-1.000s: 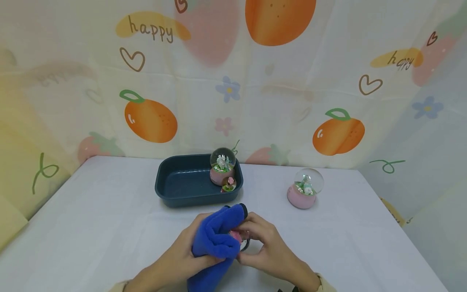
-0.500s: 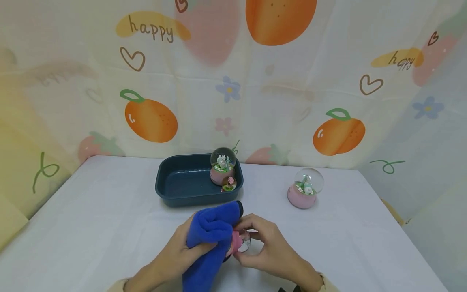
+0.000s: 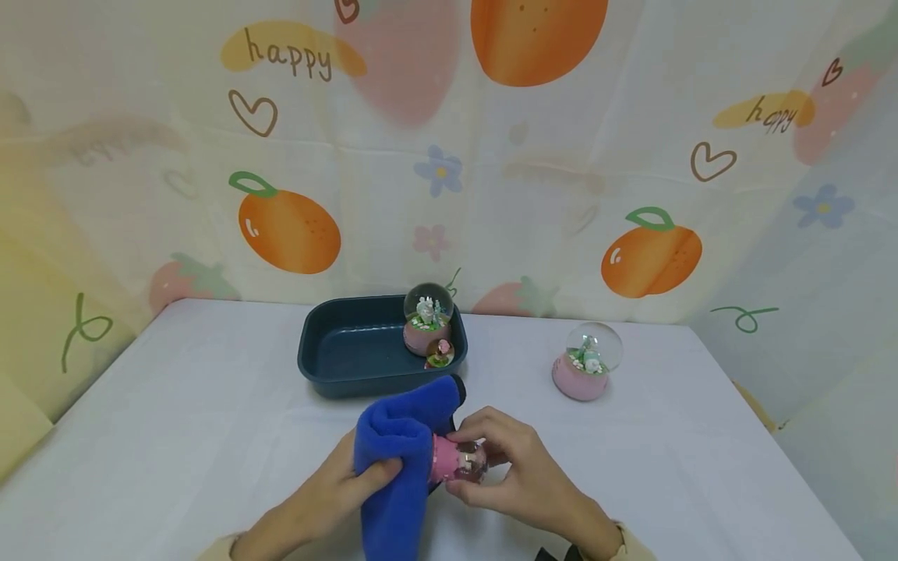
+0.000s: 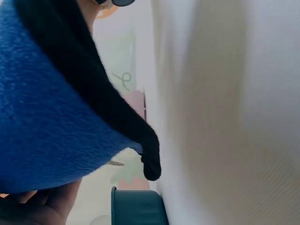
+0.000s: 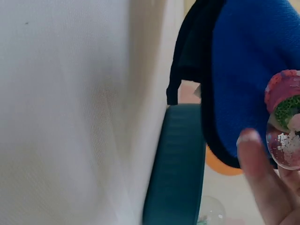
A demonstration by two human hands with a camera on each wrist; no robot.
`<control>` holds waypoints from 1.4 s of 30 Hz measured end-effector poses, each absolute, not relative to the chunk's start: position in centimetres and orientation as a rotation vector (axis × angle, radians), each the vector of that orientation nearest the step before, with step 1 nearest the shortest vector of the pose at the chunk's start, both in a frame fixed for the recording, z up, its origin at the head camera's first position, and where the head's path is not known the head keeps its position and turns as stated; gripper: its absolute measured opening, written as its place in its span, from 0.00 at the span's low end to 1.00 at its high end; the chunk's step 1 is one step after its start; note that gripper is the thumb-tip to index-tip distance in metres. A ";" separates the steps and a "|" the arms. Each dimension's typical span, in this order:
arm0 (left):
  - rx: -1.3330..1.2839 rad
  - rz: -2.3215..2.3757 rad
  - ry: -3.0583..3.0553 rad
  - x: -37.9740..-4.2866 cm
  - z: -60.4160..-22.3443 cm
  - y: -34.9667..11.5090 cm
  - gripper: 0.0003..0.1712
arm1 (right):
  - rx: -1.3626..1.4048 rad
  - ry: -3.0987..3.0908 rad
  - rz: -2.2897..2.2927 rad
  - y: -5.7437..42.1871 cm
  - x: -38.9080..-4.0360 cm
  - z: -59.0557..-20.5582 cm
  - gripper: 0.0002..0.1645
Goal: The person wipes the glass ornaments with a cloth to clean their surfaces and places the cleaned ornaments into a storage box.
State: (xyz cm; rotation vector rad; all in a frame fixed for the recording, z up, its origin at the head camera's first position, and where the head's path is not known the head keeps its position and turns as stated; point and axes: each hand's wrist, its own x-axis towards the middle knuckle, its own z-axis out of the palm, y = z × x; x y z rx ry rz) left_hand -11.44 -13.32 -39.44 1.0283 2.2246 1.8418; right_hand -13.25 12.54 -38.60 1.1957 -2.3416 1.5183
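A small snow globe (image 3: 446, 460) with a pink base lies sideways between the hands. My left hand (image 3: 337, 483) grips a folded blue cloth (image 3: 396, 436) with black edging, its thumb over the front, and the cloth wraps the bottom of the pink base. My right hand (image 3: 515, 467) pinches the globe's clear dome between thumb and fingers. In the right wrist view the snow globe (image 5: 287, 145) shows green and white bits inside, against the cloth (image 5: 243, 84). Most of the left fingers are hidden behind the cloth.
Behind the hands stands a dark teal tray (image 3: 379, 383), holding a larger snow globe (image 3: 425, 336) and a small one (image 3: 440, 357) at its right end. Another pink-based snow globe (image 3: 581, 380) stands on the white table (image 3: 673, 452) to the right. A patterned curtain (image 3: 519, 218) hangs behind.
The left hand and cloth have shifted left, uncovering more of the pink base. The right hand keeps its hold on the dome, and the globe has turned. Tray and other globes stay put.
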 end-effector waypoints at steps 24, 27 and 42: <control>0.852 1.757 2.470 -10.9 -39.3 -11.9 0.25 | 1.386 -2.211 1.410 12.0 -13.0 -39.2 0.22; 0.782 1.788 2.391 -11.0 -39.3 -12.0 0.27 | 1.396 -2.185 1.383 12.0 -13.0 -39.2 0.23; 0.937 1.833 2.437 -10.9 -39.7 -12.1 0.38 | 1.287 -2.396 1.550 12.2 -13.1 -38.8 0.32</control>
